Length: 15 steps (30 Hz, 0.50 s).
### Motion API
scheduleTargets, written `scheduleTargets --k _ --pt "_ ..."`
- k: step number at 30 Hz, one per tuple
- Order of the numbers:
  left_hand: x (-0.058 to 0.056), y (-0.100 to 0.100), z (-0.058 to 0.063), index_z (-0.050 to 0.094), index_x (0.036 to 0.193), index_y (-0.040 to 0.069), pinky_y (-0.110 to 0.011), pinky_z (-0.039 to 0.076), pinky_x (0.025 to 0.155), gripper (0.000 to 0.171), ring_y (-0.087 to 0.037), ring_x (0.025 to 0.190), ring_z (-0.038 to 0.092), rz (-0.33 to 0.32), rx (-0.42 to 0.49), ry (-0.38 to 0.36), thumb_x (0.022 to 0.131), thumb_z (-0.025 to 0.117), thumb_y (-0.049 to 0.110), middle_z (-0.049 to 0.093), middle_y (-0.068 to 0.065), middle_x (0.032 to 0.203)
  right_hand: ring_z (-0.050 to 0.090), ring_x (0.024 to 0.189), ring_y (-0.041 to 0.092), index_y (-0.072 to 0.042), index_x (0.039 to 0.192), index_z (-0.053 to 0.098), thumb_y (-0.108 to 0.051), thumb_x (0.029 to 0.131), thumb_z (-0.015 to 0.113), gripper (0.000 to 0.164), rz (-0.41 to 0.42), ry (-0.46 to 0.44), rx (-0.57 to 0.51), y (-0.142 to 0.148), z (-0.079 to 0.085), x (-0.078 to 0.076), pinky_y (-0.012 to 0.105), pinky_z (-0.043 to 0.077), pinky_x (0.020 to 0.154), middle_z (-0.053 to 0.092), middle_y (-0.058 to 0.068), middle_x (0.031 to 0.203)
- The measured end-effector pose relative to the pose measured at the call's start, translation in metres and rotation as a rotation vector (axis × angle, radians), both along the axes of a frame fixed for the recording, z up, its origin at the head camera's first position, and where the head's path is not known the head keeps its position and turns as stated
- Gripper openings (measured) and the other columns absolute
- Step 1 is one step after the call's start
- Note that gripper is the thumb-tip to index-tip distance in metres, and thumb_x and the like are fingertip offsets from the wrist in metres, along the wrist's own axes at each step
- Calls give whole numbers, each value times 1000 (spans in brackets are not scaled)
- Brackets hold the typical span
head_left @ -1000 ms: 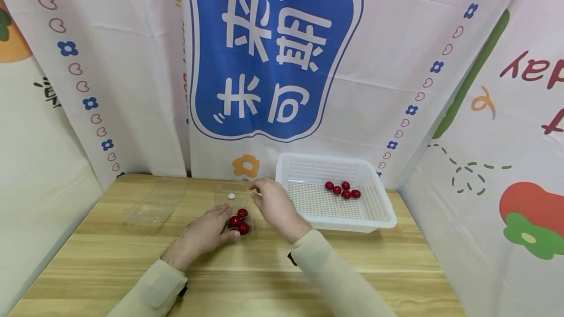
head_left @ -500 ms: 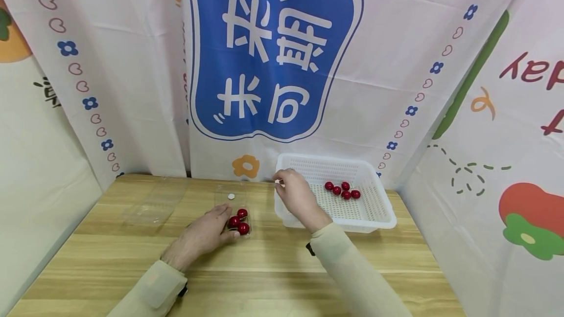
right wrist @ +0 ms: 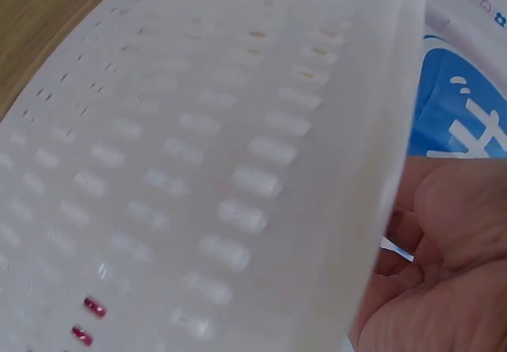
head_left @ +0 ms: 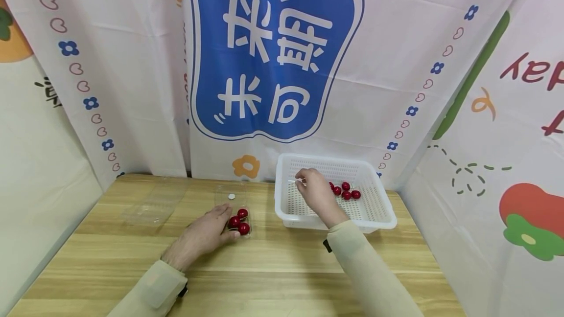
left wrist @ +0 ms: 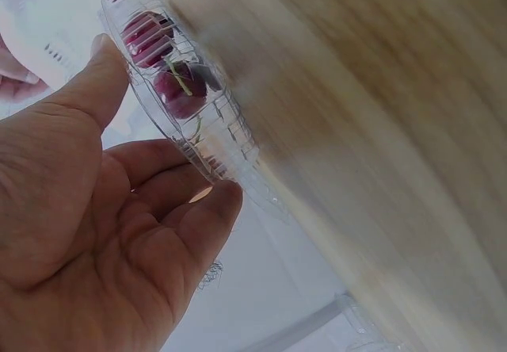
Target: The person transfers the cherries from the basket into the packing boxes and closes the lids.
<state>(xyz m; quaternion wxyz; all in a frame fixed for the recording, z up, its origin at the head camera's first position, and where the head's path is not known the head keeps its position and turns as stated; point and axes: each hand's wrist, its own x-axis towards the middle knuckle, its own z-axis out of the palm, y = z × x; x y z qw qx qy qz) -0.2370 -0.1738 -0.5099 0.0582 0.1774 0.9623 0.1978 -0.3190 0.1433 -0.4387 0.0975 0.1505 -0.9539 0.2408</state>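
Observation:
On the table a clear plastic fruit box [head_left: 252,229] stands with its lid folded back, a white sticker [head_left: 231,196] on the lid. Several red cherries [head_left: 234,221] lie inside; green stems show in the left wrist view. My left hand [head_left: 200,234] holds the box from its left side, thumb at the near end and fingers farther along. Over the left part of a white perforated basket [head_left: 304,220] hovers my right hand [head_left: 319,194], fingers loosely bent, with nothing visible in them. Several cherries [head_left: 346,194] lie on the basket's floor to its right, one partly hidden by the hand.
Another clear plastic container [head_left: 154,204] lies at the table's back left. The wooden table [head_left: 264,278] ends at a printed cloth [head_left: 132,87] hanging behind. High basket walls [right wrist: 333,170] stand beside the right hand.
My right hand has moved right, from beside the fruit box across the basket's left rim to over the basket. My left hand and the box have stayed still.

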Motion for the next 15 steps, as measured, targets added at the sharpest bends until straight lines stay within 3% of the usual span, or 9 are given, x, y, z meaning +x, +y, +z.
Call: scheduleTargets --k 9,15 --pt "0 1 1 49 167 -19 -70 42 141 86 -59 170 46 2 -1 -3 113 80 42 44 -40 180 79 132 40 1 131 82 -13 114 74 23 -90 -72 42 27 -5 -10 55 68 116 82 23 137" --pt "1 0 1 50 166 -19 -70 42 141 86 -59 169 46 2 0 -2 113 80 41 44 -40 180 78 134 43 4 131 82 -13 114 74 25 -115 -53 80 45 -11 -14 58 67 117 82 26 138"
